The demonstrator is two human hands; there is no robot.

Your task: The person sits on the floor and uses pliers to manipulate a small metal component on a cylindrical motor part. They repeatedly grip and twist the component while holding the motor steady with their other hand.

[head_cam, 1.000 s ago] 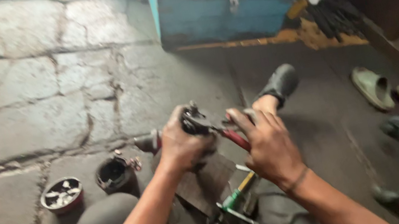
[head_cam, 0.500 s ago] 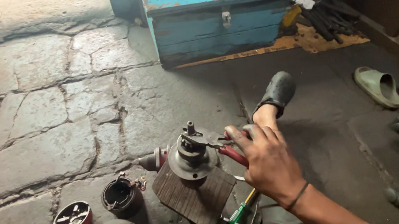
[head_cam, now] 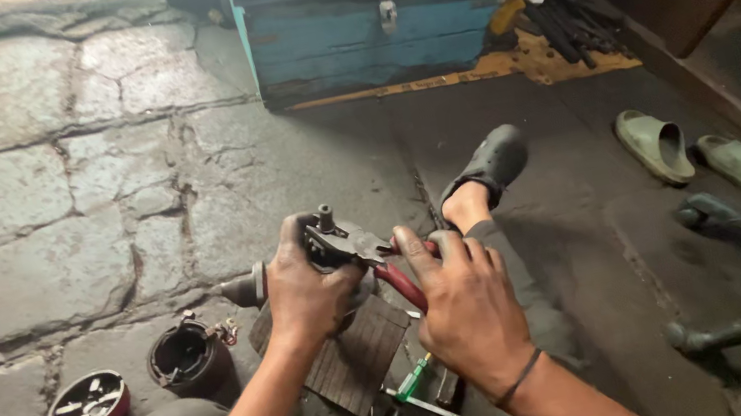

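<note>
Two hands are at work over a small motor [head_cam: 342, 274] set on a ribbed mat [head_cam: 356, 358]. The left hand [head_cam: 305, 296] is wrapped over the motor's top and side, fingers curled tight, so that the body is pinned down against the mat. The right hand [head_cam: 469, 307] is clenched round the red handles of a pair of pliers [head_cam: 369, 254], whose dark nose is brought in at the motor's top, beside the short shaft; whether anything is gripped in the nose cannot be told.

For the step to be done well, it is judged that the motor should be kept pressed flat and the pliers held square to the part — a slanted pull would likely let the nose slip toward the left fingers.

At 8 o'clock from the left hand a dark round housing [head_cam: 182, 358] is seen, and farther out a red-rimmed cap [head_cam: 86, 407]. At 6 o'clock of the right hand a green-handled screwdriver [head_cam: 413, 380] and spanners are laid. A shoe [head_cam: 489, 162] is seen at 1 o'clock, a blue box [head_cam: 368, 21] at 12 — green slippers [head_cam: 700, 150] lie at 3 o'clock.
</note>
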